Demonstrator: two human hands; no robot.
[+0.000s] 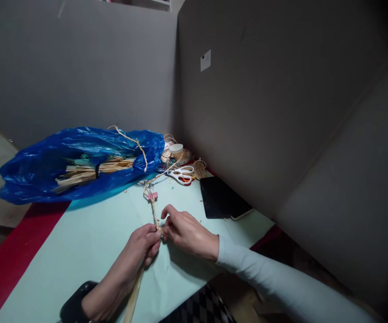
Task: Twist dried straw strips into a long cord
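My left hand [144,246] is closed, its thumb and fingers pinching a twisted straw-coloured cord [154,211] at its near end. Beside it, my right hand [184,229] also pinches the cord, at almost the same spot. From there the cord runs away from me through a pink binder clip [153,196] on the table. A flat pale straw strip [134,294] hangs from under my left hand toward me. The exact grip between the fingertips is partly hidden.
A blue plastic bag [39,172] lies at the left with a bundle of straw strips [116,165] inside. White-handled scissors [182,174], a small white cup [176,150], a coil of cord [200,169] and a black tablet [224,197] lie farther back. Grey partitions [113,67] stand behind.
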